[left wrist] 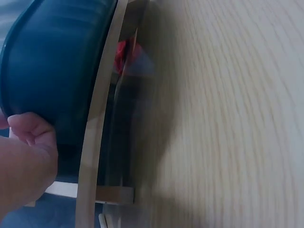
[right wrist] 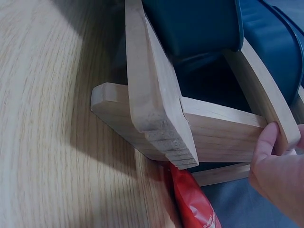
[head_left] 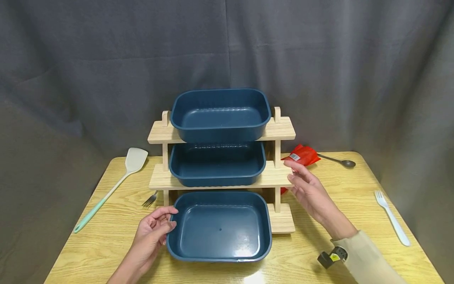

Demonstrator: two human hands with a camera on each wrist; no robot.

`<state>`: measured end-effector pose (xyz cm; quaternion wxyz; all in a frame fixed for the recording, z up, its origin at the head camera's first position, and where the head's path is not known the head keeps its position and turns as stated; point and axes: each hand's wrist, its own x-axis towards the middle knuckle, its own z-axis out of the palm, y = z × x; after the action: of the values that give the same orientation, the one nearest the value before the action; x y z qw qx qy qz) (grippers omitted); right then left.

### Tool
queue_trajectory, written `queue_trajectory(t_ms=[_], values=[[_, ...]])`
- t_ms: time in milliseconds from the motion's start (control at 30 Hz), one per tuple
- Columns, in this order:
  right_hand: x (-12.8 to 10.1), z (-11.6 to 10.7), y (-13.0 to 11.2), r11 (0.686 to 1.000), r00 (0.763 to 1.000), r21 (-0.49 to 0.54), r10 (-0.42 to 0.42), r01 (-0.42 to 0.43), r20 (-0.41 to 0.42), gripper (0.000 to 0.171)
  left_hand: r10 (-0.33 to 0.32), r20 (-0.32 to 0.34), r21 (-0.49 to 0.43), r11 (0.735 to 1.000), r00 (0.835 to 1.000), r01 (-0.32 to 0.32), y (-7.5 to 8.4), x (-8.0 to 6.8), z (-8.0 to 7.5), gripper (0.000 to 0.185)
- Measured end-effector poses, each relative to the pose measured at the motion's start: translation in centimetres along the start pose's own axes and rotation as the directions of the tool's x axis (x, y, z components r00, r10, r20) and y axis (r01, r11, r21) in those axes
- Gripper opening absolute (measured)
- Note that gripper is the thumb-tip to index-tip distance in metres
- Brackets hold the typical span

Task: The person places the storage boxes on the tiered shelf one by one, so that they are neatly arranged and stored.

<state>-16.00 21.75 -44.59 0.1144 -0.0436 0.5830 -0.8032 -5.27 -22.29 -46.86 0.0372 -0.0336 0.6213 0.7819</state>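
Note:
A light wooden three-tier shelf rack (head_left: 274,176) stands on the table with a dark blue plastic bin on each tier. My left hand (head_left: 150,235) pinches the left rim of the bottom bin (head_left: 220,230), thumb and fingers on either side of the wall. That bin juts out past the front of its board. At the right end of the middle board, my right hand (head_left: 312,193) grips the wood, its thumb (right wrist: 267,138) against one face. The middle bin (head_left: 217,167) and the top bin (head_left: 220,114) sit centred on their boards, nothing visible inside.
Left of the rack lie a cream spatula (head_left: 117,185) with a green handle and a small fork (head_left: 150,200). Behind its right side is a red packet (head_left: 306,154) beside a dark spoon (head_left: 337,160). A pale fork (head_left: 393,219) lies near the table's right edge. Grey curtain hangs behind.

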Motion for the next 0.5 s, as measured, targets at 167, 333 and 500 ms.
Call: queue_trajectory(t_ms=[167,333,500], values=[[0.07,0.02,0.03,1.000,1.000,0.005,-0.004,0.004,0.003,0.044,-0.012,-0.038,-0.008,1.000,0.999,0.011,-0.12,0.02,0.65,0.027],[0.02,-0.21,0.08,1.000,1.000,0.009,-0.005,0.005,0.006,0.044,-0.017,-0.052,-0.009,1.000,0.999,0.017,-0.17,0.20,0.93,0.028],[0.07,-0.40,0.14,1.000,1.000,0.006,-0.001,0.001,0.006,0.045,-0.013,-0.051,-0.016,1.000,0.999,0.012,-0.25,0.55,0.96,0.027]])
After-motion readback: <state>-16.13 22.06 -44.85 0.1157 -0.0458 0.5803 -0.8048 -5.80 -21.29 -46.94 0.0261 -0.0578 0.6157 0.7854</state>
